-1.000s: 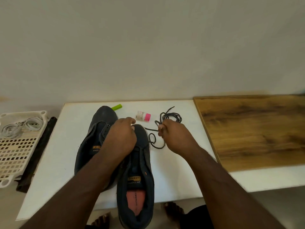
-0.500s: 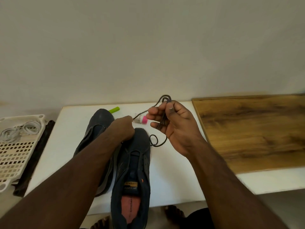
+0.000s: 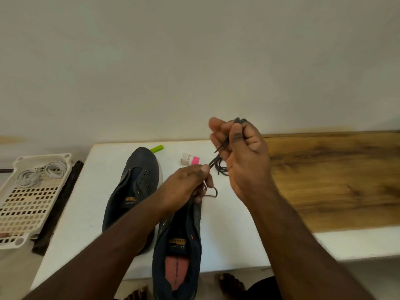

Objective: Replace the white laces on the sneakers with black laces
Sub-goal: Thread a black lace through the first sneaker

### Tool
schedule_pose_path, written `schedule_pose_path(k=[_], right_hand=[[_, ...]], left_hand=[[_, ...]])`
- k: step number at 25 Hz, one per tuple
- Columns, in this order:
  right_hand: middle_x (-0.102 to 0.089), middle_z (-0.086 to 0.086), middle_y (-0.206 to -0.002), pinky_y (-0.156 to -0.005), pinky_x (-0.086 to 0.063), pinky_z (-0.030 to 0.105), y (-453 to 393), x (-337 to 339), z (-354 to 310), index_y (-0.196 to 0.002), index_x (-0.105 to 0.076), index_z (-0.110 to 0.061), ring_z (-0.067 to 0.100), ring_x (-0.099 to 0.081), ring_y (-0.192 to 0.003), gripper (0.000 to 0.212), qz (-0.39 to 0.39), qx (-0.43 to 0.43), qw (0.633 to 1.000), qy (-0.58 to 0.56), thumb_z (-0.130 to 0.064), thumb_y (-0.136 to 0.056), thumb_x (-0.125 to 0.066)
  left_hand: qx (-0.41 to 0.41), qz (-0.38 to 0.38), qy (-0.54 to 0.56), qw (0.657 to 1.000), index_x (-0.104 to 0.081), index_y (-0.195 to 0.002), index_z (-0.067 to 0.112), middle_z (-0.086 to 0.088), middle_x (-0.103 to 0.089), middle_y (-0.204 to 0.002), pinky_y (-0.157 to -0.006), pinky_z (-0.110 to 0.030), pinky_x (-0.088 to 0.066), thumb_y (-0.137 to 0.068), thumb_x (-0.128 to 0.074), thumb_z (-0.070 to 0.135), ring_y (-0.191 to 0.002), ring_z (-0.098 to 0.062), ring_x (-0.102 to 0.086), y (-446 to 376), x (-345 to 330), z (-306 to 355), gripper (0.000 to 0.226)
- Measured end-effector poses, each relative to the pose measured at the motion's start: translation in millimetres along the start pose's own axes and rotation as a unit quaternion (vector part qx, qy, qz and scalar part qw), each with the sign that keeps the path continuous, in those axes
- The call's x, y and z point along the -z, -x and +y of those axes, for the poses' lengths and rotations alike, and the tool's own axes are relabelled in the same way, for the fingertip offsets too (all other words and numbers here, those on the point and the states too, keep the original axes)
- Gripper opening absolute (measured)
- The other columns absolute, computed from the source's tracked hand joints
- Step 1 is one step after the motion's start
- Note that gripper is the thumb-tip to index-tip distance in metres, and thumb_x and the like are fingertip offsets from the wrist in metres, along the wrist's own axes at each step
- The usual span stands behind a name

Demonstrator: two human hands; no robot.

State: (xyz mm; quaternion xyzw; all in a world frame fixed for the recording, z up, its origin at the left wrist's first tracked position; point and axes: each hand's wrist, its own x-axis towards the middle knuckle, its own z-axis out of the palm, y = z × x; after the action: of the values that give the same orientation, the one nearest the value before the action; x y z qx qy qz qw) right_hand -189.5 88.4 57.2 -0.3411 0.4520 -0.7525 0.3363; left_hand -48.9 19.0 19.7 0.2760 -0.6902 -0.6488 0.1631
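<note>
Black lace (image 3: 218,164) is being held bunched in the right hand (image 3: 242,156) and pinched by the left hand (image 3: 188,182), just above the near sneaker (image 3: 179,241), which is lying lengthwise.

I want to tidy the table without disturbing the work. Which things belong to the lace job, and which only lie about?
Job: black lace, held by both hands; two dark sneakers; white laces in the tray.

Lying about: green marker, pink-capped bottle, wooden board.

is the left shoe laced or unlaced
Unlaced: the left sneaker shows bare eyelets, with no lace crossing its tongue.
</note>
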Motion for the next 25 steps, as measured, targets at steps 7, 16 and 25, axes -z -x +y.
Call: schedule_pose_path(k=[7,16,25], right_hand=[[-0.069,0.008,-0.081,-0.068,-0.053,0.035,-6,32,11,-0.103,-0.067,-0.008,0.021,-0.065,-0.069,0.025,-0.178,-0.279,0.834,0.442,-0.021,-0.105,-0.046],[-0.074,0.009,-0.102,-0.094,-0.056,0.038,-5,-7,-12,-0.095,-0.064,-0.012,0.026,-0.070,-0.106,0.027,-0.060,-0.107,0.946,-0.300,-0.026,-0.102,-0.042],[-0.068,0.010,-0.092,-0.072,-0.055,0.036,-1,16,34,-0.109,-0.062,-0.007,0.021,-0.067,-0.078,0.023,-0.231,-0.235,0.740,0.587,-0.018,-0.103,-0.042]], left_hand=[[-0.096,0.203,-0.099,0.969,-0.066,-0.076,0.035,-0.003,-0.057,-0.065,-0.057,-0.024,-0.044,-0.088,-0.053,0.051,-0.059,-0.015,-0.052,4,20,-13,0.024],[-0.037,0.085,-0.108,0.990,-0.067,-0.087,0.020,-0.004,-0.058,-0.063,-0.056,-0.022,-0.045,-0.089,-0.057,0.049,-0.057,-0.009,-0.055,-1,6,-34,0.031],[-0.046,0.092,-0.196,0.975,-0.069,-0.095,0.022,0.005,-0.067,-0.085,-0.072,-0.023,-0.049,-0.098,-0.058,0.030,-0.080,-0.011,-0.062,-2,3,-47,0.014]])
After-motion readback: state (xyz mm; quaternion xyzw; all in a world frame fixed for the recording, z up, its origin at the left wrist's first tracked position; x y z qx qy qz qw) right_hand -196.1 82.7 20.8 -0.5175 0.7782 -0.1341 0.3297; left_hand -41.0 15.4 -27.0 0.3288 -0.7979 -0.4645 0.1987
